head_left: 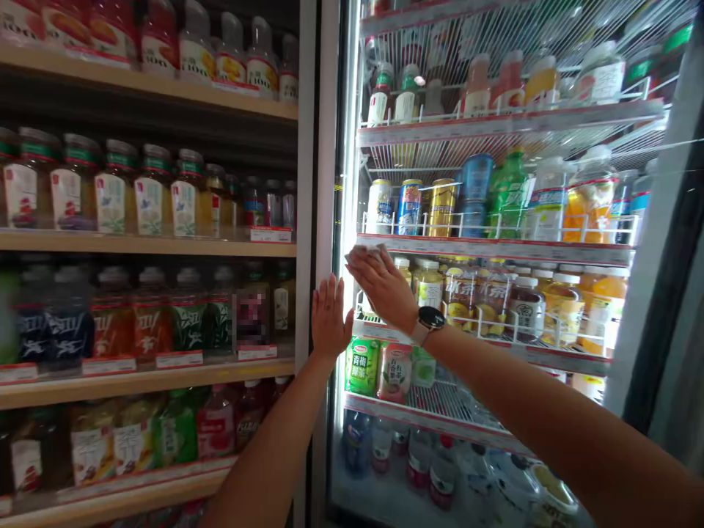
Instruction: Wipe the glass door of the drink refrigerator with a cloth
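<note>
My left hand lies flat and open, fingers pointing up, against the left edge of the fridge's glass door, beside the white door frame. My right hand, with a black watch on its wrist, presses a white cloth against the glass at the height of the third shelf. The cloth shows only above the fingertips; the rest is under the hand. Behind the glass stand drink cans and juice bottles on wire shelves.
Open wooden shelves on the left hold rows of bottled drinks with price tags along their edges. The fridge fills the right half of the view, with lit white racks and bottles down to its floor. A dark door frame runs along the right.
</note>
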Tool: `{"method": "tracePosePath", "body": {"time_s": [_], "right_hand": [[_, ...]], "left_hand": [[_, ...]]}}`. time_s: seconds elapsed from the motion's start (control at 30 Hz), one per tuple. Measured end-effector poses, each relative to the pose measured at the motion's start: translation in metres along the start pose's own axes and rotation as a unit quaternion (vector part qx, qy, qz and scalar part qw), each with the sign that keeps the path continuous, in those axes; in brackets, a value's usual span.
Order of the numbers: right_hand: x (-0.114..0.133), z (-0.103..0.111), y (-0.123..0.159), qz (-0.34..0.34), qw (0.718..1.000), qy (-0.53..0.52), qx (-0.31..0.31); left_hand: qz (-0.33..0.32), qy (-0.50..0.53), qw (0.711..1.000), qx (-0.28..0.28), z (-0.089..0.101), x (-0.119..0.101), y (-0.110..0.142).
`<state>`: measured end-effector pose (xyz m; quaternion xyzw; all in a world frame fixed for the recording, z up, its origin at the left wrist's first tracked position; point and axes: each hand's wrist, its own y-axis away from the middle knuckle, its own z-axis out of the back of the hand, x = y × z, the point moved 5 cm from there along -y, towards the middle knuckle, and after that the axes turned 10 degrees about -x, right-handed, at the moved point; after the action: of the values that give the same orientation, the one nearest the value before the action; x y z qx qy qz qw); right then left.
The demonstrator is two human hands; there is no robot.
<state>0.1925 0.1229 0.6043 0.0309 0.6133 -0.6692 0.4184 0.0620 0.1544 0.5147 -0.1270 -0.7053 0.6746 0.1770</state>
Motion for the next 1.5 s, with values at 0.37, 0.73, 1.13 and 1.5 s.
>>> {"method": "tracePosePath", "body": {"time_s": [0.37, 0.73, 1.13, 1.5], "right_hand": [[0.097, -0.022, 0.168, 0.09, 0.993, -0.036, 0.069], [-0.007, 0.019, 0.044, 0.033, 0.999, 0.013, 0.01], [0.043, -0.006, 0.09, 0.036, 0.999, -0.009, 0.03], [0.101, -0.015, 0.198, 0.12, 0.989, -0.051, 0.075]], "left_hand": [[0.015, 0.017, 1.0, 0.001, 0.0, 0.001, 0.002], [0.005, 0.008, 1.0, -0.001, -0.001, 0.001, 0.004], [0.008, 0.006, 1.0, 0.021, -0.002, 0.002, 0.004], [0.018, 0.004, 1.0, 0.013, -0.002, 0.001, 0.005]]}}
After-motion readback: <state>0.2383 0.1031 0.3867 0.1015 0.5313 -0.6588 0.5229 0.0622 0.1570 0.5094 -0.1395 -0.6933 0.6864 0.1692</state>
